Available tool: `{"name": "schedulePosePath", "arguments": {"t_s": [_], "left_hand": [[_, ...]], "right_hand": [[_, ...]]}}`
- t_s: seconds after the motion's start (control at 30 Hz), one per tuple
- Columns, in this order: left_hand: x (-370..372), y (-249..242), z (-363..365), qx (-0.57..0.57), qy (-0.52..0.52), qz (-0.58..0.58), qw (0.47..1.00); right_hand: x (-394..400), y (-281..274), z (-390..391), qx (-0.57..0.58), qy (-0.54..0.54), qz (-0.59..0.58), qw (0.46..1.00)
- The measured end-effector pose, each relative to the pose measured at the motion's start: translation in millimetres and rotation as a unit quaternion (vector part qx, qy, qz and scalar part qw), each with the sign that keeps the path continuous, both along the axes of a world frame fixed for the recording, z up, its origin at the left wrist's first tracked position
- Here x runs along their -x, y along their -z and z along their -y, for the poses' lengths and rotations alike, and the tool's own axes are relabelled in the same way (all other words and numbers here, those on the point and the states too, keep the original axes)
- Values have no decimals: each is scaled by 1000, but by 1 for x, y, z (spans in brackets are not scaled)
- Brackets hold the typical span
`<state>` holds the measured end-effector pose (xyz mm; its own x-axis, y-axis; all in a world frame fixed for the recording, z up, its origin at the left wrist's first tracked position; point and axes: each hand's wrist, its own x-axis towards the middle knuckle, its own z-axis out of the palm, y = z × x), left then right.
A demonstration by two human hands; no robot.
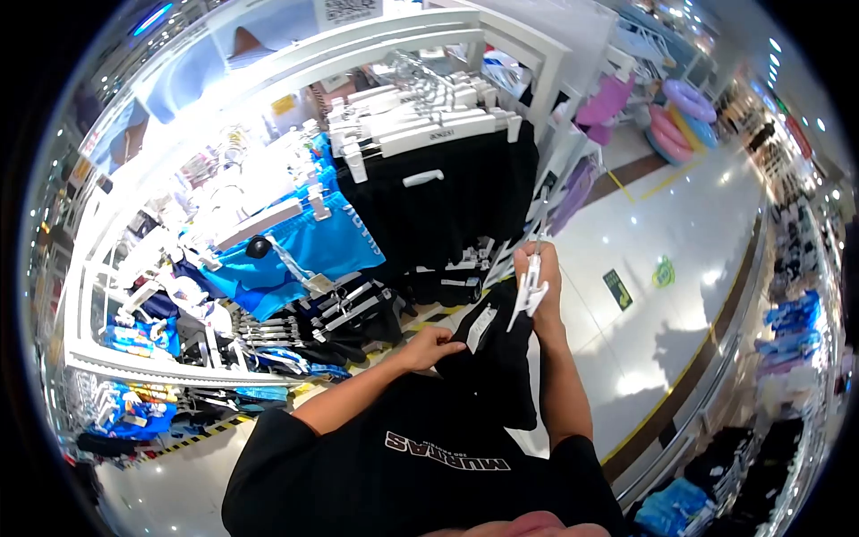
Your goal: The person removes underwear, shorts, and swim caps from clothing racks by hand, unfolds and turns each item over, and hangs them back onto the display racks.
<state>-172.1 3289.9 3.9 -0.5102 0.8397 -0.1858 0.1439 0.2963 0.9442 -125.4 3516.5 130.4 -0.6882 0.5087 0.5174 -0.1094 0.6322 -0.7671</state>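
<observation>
Black garment (501,385) at lower centre of frame; left hand (428,347) pinches its left edge. Right hand (546,279), right of centre, grasps a white hanger (529,297). Hung black clothes (447,201) occupy upper centre.

- White tag (481,329) on black garment (503,376): print too small to read.
- Right hand (548,277): partly hidden behind white hanger (531,292).
- Black shirt (344,474): cut off by bottom edge.
</observation>
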Motion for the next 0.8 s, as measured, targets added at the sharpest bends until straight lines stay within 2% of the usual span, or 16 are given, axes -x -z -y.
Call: {"name": "schedulePosePath", "arguments": {"t_s": [0.03,0.1,0.2,0.23,0.33,0.4,0.47,0.5,0.53,0.6,0.63,0.67,0.73,0.8], "left_hand": [[1,2,0,-30,-41,-6,999],[1,3,-1,-87,-121,-18,989],[12,4,7,-100,-172,7,980],[11,-20,11,-122,-173,-18,977],[18,8,21,-234,-242,199,920],[11,-14,28,-204,-260,126,935],[19,-28,30,-110,-295,192,930],[22,-5,31,-245,-255,184,917],[21,-26,39,-139,-292,224,919],[27,-12,48,-190,-215,133,949],[17,-20,46,-229,-261,153,925],[19,-8,51,-203,-231,127,943],[16,9,62,-164,-247,118,948],[10,2,71,-149,-275,112,943]], "right_hand": [[7,-17,7,-8,-11,13,1000],[32,-31,4,-129,-25,-35,991],[70,-67,6,-225,-18,-79,971],[82,-75,6,-247,-3,-88,965],[121,-95,2,-315,29,-101,943],[150,-99,-5,-374,48,-85,922],[169,-104,0,-403,43,-107,908],[175,-102,4,-416,39,-88,904],[179,-98,7,-428,34,-73,900],[192,-76,6,-446,25,-23,894],[197,-68,8,-422,9,-76,903],[192,-70,12,-410,2,-26,912],[198,-65,13,-420,3,-56,906],[199,-61,14,-410,-10,-62,910]]}}
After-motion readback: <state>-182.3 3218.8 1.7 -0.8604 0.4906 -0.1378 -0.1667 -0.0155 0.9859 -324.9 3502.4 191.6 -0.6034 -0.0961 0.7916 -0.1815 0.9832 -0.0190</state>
